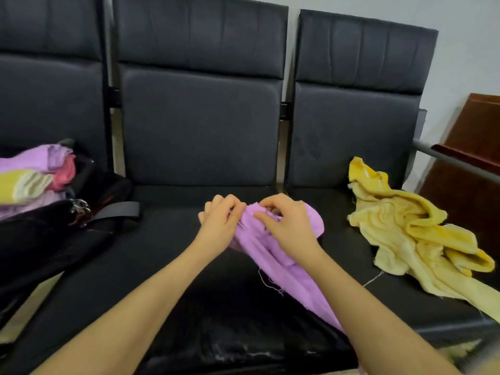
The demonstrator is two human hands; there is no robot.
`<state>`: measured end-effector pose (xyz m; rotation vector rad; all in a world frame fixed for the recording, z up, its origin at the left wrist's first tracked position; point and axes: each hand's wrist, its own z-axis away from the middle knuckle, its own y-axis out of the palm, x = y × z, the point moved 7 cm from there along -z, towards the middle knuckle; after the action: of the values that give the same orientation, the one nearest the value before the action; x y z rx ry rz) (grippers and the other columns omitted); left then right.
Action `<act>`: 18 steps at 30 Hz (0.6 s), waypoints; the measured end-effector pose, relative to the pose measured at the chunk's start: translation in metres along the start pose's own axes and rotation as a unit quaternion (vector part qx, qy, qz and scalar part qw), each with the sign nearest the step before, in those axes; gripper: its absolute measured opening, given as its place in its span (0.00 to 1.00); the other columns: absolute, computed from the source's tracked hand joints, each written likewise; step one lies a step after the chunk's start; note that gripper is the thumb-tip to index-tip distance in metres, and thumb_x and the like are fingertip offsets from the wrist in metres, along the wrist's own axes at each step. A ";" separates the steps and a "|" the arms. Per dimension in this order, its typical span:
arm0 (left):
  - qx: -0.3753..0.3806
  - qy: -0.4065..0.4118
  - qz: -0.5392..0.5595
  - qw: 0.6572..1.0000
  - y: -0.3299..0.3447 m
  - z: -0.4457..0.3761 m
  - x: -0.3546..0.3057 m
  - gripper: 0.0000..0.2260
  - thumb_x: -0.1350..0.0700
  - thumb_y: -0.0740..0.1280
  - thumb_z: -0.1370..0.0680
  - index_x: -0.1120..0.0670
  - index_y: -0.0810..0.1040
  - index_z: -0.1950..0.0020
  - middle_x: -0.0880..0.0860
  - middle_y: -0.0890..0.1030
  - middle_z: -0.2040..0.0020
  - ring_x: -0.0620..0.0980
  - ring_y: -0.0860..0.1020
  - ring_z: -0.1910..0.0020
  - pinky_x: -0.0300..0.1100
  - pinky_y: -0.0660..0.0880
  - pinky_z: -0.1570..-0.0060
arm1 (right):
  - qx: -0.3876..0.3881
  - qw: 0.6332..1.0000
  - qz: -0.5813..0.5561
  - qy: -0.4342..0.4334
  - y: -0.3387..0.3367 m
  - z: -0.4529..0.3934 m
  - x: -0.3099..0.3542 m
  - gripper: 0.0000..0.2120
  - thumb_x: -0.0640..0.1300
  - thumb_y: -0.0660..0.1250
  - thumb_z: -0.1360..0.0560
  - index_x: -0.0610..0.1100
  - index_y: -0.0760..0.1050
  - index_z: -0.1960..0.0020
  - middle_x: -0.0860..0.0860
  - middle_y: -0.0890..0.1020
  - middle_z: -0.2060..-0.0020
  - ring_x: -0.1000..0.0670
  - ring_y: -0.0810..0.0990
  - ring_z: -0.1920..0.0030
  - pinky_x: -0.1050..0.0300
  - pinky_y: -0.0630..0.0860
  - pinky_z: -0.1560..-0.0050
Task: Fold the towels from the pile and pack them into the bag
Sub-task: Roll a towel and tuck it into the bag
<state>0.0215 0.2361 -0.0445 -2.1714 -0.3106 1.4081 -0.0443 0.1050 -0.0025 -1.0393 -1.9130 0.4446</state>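
A purple towel (pixel 273 255) lies bunched on the middle seat (pixel 151 266) of a row of dark padded chairs. It forms a long, rumpled band. Its long axis runs diagonally, from a gathered upper end near the back of the seat cushion down and to the right toward the front edge, where the lower end passes under the person's right forearm. Loose threads hang from its lower left edge.

Both hands work at the upper end of the towel. The left hand (pixel 220 224) has its fingers curled, pinching the left edge of the cloth between thumb and fingertips. The right hand (pixel 286 224) sits just beside it, fingers bent, pinching the gathered fabric at the top. The two hands are nearly touching, with the cloth puckered between them. Both bare forearms reach in from the bottom of the view.

On the seat to the right lies a crumpled pile of yellow towels (pixel 414 234), spreading toward the front right corner, well apart from the purple towel.

On the seat to the left stands an open black bag (pixel 48 239) with a grey strap (pixel 119 211). Folded towels (pixel 35 180) in purple, pink and yellow-green are stacked in its opening.

At the far right edge is a dark red-brown wooden panel (pixel 476 136) behind a grey metal armrest (pixel 454 163).
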 end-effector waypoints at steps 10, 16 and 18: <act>-0.014 -0.003 -0.103 0.995 -0.078 0.021 0.056 0.08 0.51 0.56 0.18 0.49 0.73 0.54 0.47 0.67 0.55 0.47 0.65 0.49 0.41 0.56 0.48 | 0.048 0.998 0.016 -0.023 0.092 0.001 0.044 0.02 0.45 0.68 0.24 0.48 0.78 0.52 0.62 0.72 0.62 0.61 0.71 0.62 0.53 0.69 0.44; -0.018 -0.047 -0.185 0.981 -0.107 0.013 0.105 0.12 0.49 0.56 0.18 0.52 0.73 0.54 0.48 0.68 0.58 0.52 0.66 0.49 0.43 0.56 0.49 | 0.130 0.991 0.042 0.010 0.121 -0.002 0.032 0.06 0.50 0.64 0.22 0.52 0.80 0.50 0.58 0.78 0.53 0.59 0.75 0.54 0.53 0.63 0.42; -0.036 -0.054 -0.181 0.981 -0.113 0.011 0.113 0.12 0.47 0.55 0.18 0.52 0.73 0.55 0.47 0.68 0.60 0.52 0.67 0.50 0.44 0.56 0.49 | 0.126 0.990 0.042 0.046 0.119 -0.007 0.018 0.07 0.48 0.64 0.21 0.51 0.80 0.50 0.58 0.76 0.54 0.56 0.76 0.51 0.50 0.67 0.41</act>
<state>0.0700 0.3857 -0.0743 -1.9699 -0.7645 1.3220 0.0153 0.1885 -0.0663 -0.9596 -1.6868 0.6573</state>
